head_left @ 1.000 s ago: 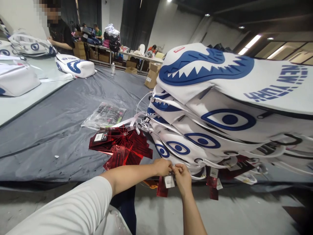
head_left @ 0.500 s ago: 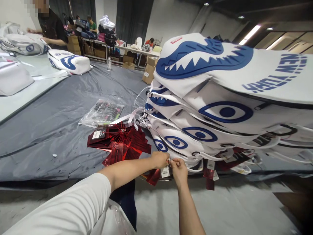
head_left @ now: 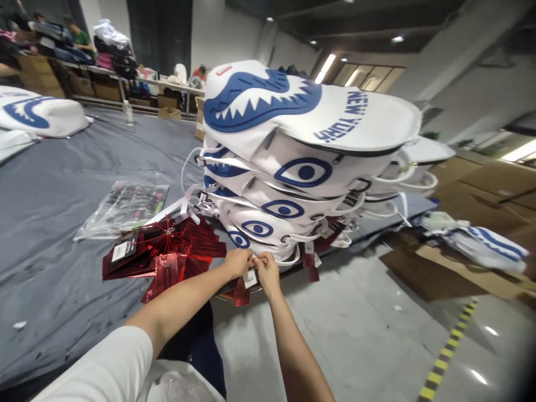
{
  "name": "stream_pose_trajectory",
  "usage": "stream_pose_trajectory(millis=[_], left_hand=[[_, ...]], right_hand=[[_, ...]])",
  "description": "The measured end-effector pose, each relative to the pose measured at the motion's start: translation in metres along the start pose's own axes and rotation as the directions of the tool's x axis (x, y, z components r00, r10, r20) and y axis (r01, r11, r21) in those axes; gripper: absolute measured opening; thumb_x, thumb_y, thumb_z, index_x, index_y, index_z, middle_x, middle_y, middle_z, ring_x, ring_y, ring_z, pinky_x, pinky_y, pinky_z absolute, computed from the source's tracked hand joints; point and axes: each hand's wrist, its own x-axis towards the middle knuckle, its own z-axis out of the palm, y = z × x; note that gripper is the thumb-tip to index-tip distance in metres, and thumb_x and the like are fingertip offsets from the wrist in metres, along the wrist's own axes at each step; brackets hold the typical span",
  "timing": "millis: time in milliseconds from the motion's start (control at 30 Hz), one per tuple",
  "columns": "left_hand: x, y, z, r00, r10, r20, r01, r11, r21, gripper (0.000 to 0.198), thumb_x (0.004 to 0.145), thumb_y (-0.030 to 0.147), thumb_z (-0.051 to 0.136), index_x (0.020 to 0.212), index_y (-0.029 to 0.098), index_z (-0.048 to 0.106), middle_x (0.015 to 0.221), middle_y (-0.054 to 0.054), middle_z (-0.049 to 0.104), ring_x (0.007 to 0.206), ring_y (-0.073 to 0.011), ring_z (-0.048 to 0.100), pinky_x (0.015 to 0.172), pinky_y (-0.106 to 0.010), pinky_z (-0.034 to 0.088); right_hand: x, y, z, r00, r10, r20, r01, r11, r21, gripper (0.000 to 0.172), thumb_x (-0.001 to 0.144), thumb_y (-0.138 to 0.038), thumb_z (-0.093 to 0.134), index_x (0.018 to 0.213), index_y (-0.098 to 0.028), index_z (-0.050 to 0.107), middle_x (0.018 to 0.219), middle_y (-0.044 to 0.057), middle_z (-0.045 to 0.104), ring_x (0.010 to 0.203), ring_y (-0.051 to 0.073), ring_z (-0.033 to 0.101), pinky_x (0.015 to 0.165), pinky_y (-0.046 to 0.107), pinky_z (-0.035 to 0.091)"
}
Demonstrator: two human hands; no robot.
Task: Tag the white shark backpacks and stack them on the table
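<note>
A stack of several white bags (head_left: 301,156) printed with blue shark mouths and eyes lies on the grey table (head_left: 62,223). At the bottom bag's front edge, my left hand (head_left: 238,262) and my right hand (head_left: 266,269) meet, both pinched closed on a thin loop of a hang tag. A small white tag (head_left: 250,278) and a red tag (head_left: 242,291) dangle just below my fingers. A fan of shiny red hang tags (head_left: 163,251) lies on the table left of my hands.
A clear plastic bag of tags (head_left: 125,204) lies behind the red pile. More white shark bags (head_left: 37,111) rest at far left. Cardboard sheets (head_left: 460,262) and striped items lie on the floor at right, near a yellow-black floor line (head_left: 444,357). People work at distant tables.
The view has swung to the right, so the stack and my hands sit further left in view. My hands stay pinched together at the bottom bag's edge.
</note>
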Motion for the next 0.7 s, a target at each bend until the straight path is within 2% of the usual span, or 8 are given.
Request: stream_pose_trajectory(millis=[167,367,500,600,700], left_hand=[[0.0003,-0.0032,0.0,0.999,0.032,-0.009,-0.032,0.999,0.033,0.024,0.096,0.033,0.049,0.107,0.028,0.07,0.105,-0.005,0.075,0.103,-0.021,0.069,0.085,-0.028,0.05],[-0.0014,0.0002,0.0024,0.997,0.025,-0.078,-0.021,0.999,0.045,0.022,0.095,0.033,0.052,0.103,0.024,0.07,0.1,-0.009,0.075,0.099,-0.023,0.07,0.083,-0.03,0.05],[-0.003,0.004,0.0052,0.994,0.029,-0.107,-0.026,0.999,0.031,0.021,0.095,0.03,0.05,0.103,0.023,0.069,0.105,-0.009,0.074,0.101,-0.0236,0.069,0.085,-0.032,0.05],[-0.0033,0.0033,0.0061,0.994,0.029,-0.106,-0.028,1.0,0.012,0.022,0.096,0.03,0.05,0.106,0.024,0.068,0.109,-0.008,0.073,0.104,-0.0236,0.068,0.086,-0.032,0.05],[-0.0024,-0.0009,0.0063,0.997,0.019,-0.078,-0.02,1.0,-0.012,0.023,0.094,0.033,0.052,0.107,0.025,0.07,0.104,-0.008,0.074,0.102,-0.0242,0.069,0.085,-0.032,0.051]], right_hand=[[-0.0005,-0.0038,0.0062,0.999,-0.002,-0.033,0.003,1.0,0.016,0.03,0.071,-0.051,0.058,0.082,-0.024,0.05,0.062,-0.002,0.061,0.058,0.019,0.06,0.062,0.031,0.048],[-0.0011,-0.0059,0.0063,0.998,-0.014,-0.067,0.015,1.0,0.014,0.027,0.072,-0.048,0.057,0.08,-0.024,0.05,0.062,-0.002,0.061,0.057,0.019,0.06,0.06,0.03,0.048],[-0.0019,-0.0055,0.0051,0.997,-0.016,-0.078,0.017,1.0,0.005,0.025,0.071,-0.046,0.057,0.079,-0.023,0.05,0.06,-0.002,0.06,0.056,0.018,0.059,0.06,0.03,0.048],[-0.0025,-0.0041,0.0045,0.997,-0.013,-0.08,0.013,1.0,0.001,0.027,0.071,-0.048,0.057,0.079,-0.024,0.049,0.06,-0.002,0.06,0.056,0.018,0.058,0.059,0.03,0.047],[-0.002,-0.0031,0.0048,0.997,-0.009,-0.08,0.009,1.0,-0.01,0.03,0.07,-0.05,0.058,0.08,-0.024,0.048,0.06,-0.002,0.061,0.055,0.019,0.058,0.058,0.03,0.047]])
